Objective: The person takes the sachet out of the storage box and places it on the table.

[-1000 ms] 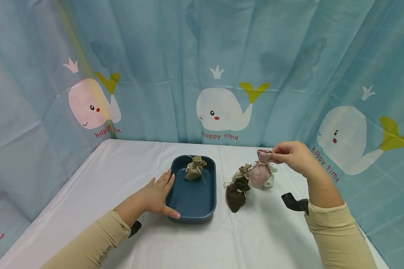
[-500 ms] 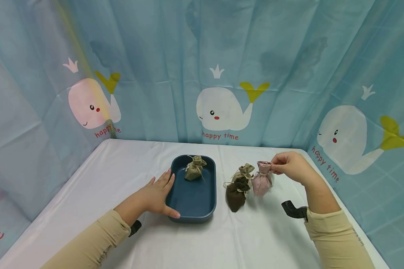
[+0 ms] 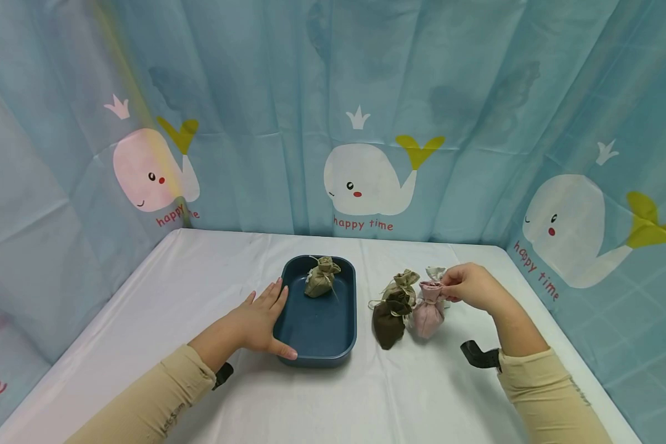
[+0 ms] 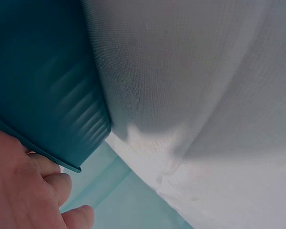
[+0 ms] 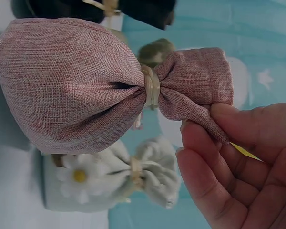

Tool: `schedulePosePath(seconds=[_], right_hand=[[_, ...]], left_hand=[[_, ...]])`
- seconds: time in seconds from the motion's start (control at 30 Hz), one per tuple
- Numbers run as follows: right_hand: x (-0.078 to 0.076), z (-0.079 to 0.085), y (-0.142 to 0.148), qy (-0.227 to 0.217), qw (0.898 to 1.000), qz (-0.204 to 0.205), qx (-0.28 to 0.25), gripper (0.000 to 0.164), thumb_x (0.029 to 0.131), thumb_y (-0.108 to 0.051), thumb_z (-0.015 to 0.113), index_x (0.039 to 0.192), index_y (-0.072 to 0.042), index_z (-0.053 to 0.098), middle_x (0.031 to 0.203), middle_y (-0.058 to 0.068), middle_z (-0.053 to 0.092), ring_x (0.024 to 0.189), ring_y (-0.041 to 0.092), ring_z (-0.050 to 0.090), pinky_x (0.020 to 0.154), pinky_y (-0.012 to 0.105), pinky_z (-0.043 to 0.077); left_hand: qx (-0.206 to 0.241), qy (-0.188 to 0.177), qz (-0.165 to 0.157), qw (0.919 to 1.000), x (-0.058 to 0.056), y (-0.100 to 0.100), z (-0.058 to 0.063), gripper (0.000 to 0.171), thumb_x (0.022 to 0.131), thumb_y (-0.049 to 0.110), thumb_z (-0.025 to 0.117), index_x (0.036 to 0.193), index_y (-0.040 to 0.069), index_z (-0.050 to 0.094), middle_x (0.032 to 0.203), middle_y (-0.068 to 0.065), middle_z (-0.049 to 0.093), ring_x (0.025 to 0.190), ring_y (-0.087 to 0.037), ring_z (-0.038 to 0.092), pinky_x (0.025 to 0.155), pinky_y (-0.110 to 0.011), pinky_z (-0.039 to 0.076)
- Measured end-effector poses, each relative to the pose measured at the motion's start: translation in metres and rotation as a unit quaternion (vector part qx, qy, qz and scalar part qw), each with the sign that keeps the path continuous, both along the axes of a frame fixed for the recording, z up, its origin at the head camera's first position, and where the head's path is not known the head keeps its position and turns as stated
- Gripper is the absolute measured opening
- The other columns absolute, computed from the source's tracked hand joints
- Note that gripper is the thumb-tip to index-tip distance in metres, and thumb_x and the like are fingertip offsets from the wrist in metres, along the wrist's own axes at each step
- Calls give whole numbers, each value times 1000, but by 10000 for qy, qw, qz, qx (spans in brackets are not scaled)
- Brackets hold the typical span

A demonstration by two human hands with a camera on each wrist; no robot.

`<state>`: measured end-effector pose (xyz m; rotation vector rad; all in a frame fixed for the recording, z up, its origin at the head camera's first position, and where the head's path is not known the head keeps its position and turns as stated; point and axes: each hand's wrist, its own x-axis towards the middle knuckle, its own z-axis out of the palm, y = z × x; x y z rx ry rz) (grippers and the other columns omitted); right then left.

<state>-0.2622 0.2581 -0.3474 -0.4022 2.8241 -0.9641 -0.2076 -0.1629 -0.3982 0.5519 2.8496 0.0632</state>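
Observation:
My right hand (image 3: 472,287) pinches the top edge of a pink drawstring pouch (image 3: 428,317), upright beside the other pouches. In the right wrist view the thumb and fingers grip its gathered cloth above the pale tie. A white pouch (image 5: 155,176) with a daisy stands just behind it. To its left lie a dark brown pouch (image 3: 388,324) and, behind that, an olive pouch (image 3: 404,280). My left hand (image 3: 258,324) rests with spread fingers on the left rim of a dark blue tray (image 3: 317,362). One more olive pouch (image 3: 319,282) sits at the tray's far end.
A white cloth (image 3: 422,394) covers the table. A blue whale-print curtain (image 3: 288,123) hangs along the back and both sides. Black wrist mounts show at the left wrist (image 3: 223,375) and right wrist (image 3: 480,356).
The right hand has lowered the pink pouch and brought it nearer to me, uncovering the top of the white pouch behind. The left hand and tray stay put.

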Motion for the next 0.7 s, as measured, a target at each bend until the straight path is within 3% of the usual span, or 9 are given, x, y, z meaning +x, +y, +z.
schedulePosePath(seconds=[0.3,0.7], right_hand=[[-6,-20,-8,-261,9997,-1,-40,7,83,-2,62,76,-2,65,69,3,62,64,16,60,60,34,52],[-11,-28,-11,-446,9990,46,-49,8,83,0,61,76,-2,65,69,4,61,63,16,57,60,33,51]], left_hand=[[14,47,-31,10000,-2,-1,-4,132,54,85,54,147,6,4,152,-14,-6,140,-30,0,107,-56,10],[35,35,-11,10000,-2,-1,-4,132,54,85,54,147,6,5,152,-14,-5,140,-29,-1,107,-56,10]])
